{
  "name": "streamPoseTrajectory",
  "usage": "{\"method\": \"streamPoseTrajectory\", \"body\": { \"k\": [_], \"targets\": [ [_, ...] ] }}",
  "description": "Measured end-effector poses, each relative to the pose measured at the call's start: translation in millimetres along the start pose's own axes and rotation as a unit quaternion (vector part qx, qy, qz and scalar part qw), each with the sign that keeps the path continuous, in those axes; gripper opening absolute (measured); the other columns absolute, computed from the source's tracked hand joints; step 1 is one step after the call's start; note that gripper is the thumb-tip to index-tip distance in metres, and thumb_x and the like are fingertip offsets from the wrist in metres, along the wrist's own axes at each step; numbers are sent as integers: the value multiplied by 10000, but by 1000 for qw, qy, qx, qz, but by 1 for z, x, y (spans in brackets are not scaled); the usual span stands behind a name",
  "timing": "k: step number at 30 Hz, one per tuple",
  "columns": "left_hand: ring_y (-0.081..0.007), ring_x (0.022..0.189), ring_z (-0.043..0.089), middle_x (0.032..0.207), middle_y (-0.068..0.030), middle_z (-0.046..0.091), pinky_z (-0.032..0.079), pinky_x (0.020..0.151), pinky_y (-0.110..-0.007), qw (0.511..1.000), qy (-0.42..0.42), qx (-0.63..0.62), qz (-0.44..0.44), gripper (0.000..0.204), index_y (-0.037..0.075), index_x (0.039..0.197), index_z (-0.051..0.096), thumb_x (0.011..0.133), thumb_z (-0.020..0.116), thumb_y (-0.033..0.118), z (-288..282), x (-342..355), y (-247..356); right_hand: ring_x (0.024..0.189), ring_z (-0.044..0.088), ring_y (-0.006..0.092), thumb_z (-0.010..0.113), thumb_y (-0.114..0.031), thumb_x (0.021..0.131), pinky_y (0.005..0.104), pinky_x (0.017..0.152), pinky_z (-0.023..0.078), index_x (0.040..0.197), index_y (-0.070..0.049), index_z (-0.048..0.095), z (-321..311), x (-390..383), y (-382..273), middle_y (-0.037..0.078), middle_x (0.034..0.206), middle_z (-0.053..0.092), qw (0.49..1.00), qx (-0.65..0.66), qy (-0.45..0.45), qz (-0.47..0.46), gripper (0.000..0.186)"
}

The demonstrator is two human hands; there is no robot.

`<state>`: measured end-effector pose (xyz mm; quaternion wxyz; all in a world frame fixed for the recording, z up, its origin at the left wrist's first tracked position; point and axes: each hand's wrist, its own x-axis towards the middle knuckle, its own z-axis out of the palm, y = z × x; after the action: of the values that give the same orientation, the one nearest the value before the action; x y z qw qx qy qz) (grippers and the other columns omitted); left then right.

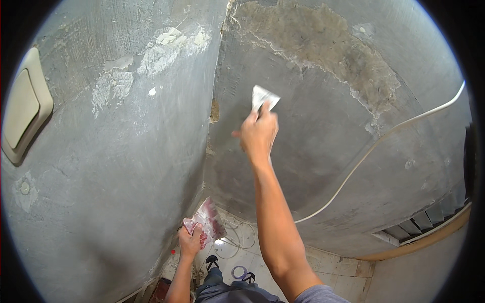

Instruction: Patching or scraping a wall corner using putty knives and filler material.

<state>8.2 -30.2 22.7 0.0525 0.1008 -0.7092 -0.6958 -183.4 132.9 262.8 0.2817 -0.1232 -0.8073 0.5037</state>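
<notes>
My right hand [258, 132] is raised near the wall corner, its fingers closed on a white-bladed putty knife [264, 95] against or close to the grey right-hand wall [298, 161]; contact is unclear. Low on the left, my left hand [190, 237] grips a wide, flat scraper [210, 217] smeared pink and white. A peeled, rough patch [328, 45] arches across the upper right wall. The left wall [116, 187] carries white filler patches [171, 53].
A beige switch [22, 106] sits at far left. A white cable [328, 199] crosses the right wall down to loops near the tiled floor [323, 262]. A louvred opening [424, 222] is low right. A purple ring [239, 267] lies by my feet, a red object [173, 251] left of them.
</notes>
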Motion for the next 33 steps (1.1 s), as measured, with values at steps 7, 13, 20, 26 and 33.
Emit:
{"method": "streamPoseTrajectory", "body": {
  "k": [7, 13, 20, 26, 33],
  "targets": [
    [-115, 764, 606, 897, -43, 645, 500, 659, -285, 974, 20, -220, -53, 186, 4, 1015, 613, 898, 621, 149, 17, -9, 35, 685, 542, 128, 513, -214, 978, 377, 669, 614, 1244, 50, 459, -86, -68, 66, 95, 966, 553, 715, 570, -364, 176, 379],
    [-175, 798, 672, 977, -85, 663, 567, 697, -323, 905, -45, -397, -148, 213, 7, 1097, 586, 909, 583, 107, 39, -28, 103, 643, 509, 100, 517, -299, 980, 250, 476, 476, 1078, 48, 536, -168, -104, 93, 102, 896, 565, 762, 466, -430, 132, 361],
    [-219, 861, 693, 1005, -122, 672, 588, 748, -372, 864, -195, -430, -172, 244, -15, 1123, 573, 916, 580, 114, 79, -69, 155, 591, 423, 69, 558, -258, 958, 204, 480, 325, 1181, 6, 637, -248, -114, 109, 1, 714, 462, 886, 153, -379, -217, 354],
    [-205, 847, 687, 990, -111, 671, 576, 762, -352, 865, -239, -405, -176, 221, -11, 1089, 592, 900, 595, 103, 110, -98, 170, 613, 468, 180, 672, -162, 828, 309, 568, 412, 1223, -100, 656, -306, -110, 113, 67, 703, 482, 854, 56, -374, -358, 400],
    [-187, 815, 682, 967, -103, 673, 574, 739, -335, 886, -244, -359, -165, 207, -14, 1067, 600, 880, 617, 74, 128, -118, 169, 568, 481, 170, 692, -88, 798, 316, 517, 413, 1229, -165, 658, -358, -112, 150, 72, 728, 495, 846, -44, -365, -387, 439]
  ]
}}
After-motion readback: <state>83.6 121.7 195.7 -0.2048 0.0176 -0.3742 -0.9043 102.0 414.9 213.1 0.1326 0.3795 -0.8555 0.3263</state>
